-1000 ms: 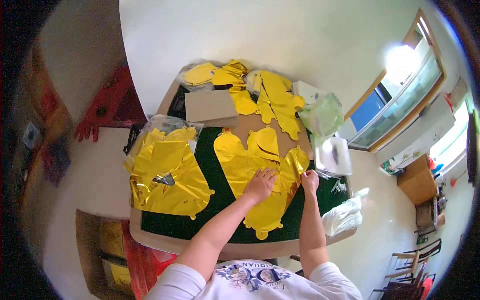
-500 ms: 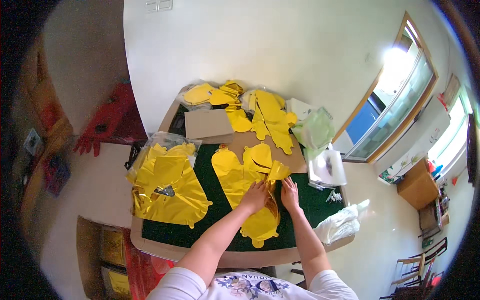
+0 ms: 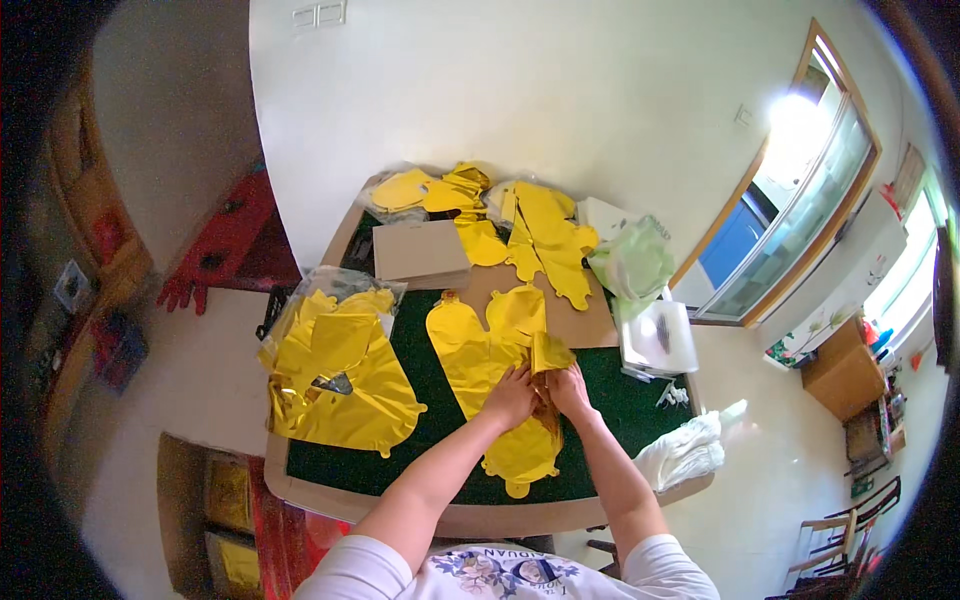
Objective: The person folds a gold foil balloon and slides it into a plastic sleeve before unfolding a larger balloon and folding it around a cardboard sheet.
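Observation:
A flat gold foil balloon [image 3: 462, 355] lies before me on the dark green table top, its right side folded over in a crumpled flap [image 3: 550, 353]. My left hand [image 3: 512, 397] is closed on the foil at the fold's left edge, its fingers bent over the sheet. Close by on the right, my right hand [image 3: 569, 390] grips the flap's lower right edge with curled fingers. The balloon's rounded lower end [image 3: 520, 455] reaches toward me below both hands. Some of the fingertips are hidden by the foil and the hands themselves.
More gold foil sheets [image 3: 345, 385] lie at the left on clear plastic bags, and others [image 3: 545, 230] toward the wall. A cardboard piece [image 3: 420, 250] sits at the back. On the right are a green plastic bag [image 3: 635, 260], a clear-wrapped stack [image 3: 658, 338] and a white bag [image 3: 685, 450].
My right hand has moved left and closed on the folded flap from beside it. The flap has shifted down slightly. My left hand stays nearly in place.

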Available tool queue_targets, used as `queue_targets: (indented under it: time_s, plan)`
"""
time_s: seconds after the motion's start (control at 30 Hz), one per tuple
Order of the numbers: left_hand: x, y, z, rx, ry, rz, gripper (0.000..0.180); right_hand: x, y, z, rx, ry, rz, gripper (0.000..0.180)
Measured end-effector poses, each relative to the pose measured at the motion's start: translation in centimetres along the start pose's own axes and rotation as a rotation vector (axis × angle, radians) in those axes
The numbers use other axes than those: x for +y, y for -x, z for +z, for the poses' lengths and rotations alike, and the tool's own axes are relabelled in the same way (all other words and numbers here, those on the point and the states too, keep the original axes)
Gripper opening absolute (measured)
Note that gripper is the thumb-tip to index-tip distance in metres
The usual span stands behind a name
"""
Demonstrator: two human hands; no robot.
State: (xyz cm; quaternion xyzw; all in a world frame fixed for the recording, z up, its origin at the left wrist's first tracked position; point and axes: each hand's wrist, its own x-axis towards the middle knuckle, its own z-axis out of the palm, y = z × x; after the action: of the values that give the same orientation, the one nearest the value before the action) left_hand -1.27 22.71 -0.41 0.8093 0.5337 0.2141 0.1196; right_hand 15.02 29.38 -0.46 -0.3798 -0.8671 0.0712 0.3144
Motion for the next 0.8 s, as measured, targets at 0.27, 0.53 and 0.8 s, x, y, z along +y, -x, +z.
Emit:
queue_targets:
  time_s: [0.27, 0.53, 0.8]
  plan:
    - [-1.1, 0.3, 1.0, 0.208, -0.051, 0.081, 0.038, -8.0, -6.0, -4.1, -0.413, -0.597, 0.176, 0.028]
    - [0.0, 0.0, -0.5, 0.040, -0.006, 0.018, 0.026, 0.6, -1.5, -2.6, 0.052, -0.055, 0.322, 0.032]
    - [-0.9, 0.4, 1.0, 0.050, -0.068, -0.064, 0.034, -2.6, 0.3, -1.7, -0.105, 0.015, 0.120, 0.040]
